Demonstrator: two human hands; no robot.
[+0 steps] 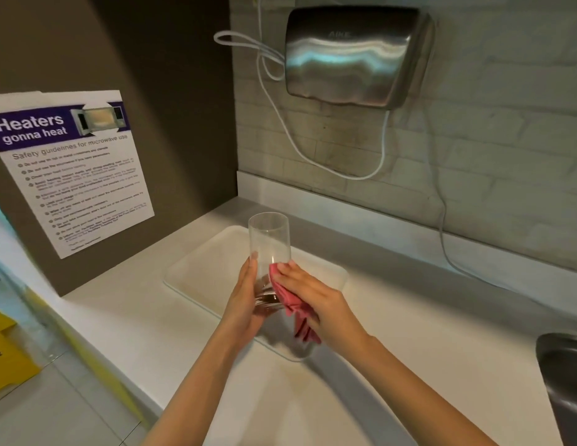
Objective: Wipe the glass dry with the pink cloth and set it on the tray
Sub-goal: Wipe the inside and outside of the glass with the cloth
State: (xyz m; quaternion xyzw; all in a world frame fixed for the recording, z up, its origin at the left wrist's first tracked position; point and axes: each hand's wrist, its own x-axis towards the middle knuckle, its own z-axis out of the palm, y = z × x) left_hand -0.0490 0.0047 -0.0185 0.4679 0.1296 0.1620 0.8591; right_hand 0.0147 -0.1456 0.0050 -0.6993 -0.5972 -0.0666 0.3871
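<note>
Glass: a tall clear tumbler [268,249], held mouth up and tilted slightly away from the person, above the tray rather than resting on it.
Left hand: the left hand [245,300] wraps the lower half of the tumbler from its 9 o'clock side, fingers curled round the base, thumb lying up along the wall.
Right hand: the right hand [308,294] presses the pink cloth [292,304] flat against the tumbler at its 3 o'clock side, fingers straight and close together, gripping the cloth between palm and glass.
Cloth: bunched under the palm, its loose end hanging down toward 6 o'clock.
Tray: a pale rectangular tray [200,268] lies on the white counter [409,333], directly under both hands.
Wall at 12 o'clock: a steel hand dryer [354,56] is mounted on the brick wall, its white cable [313,156] looping down below it.
Wall at 9 o'clock: a microwave safety notice [71,172] is stuck to the brown panel.
Edge at 4 o'clock: part of a metal sink [564,375] shows in the counter.
</note>
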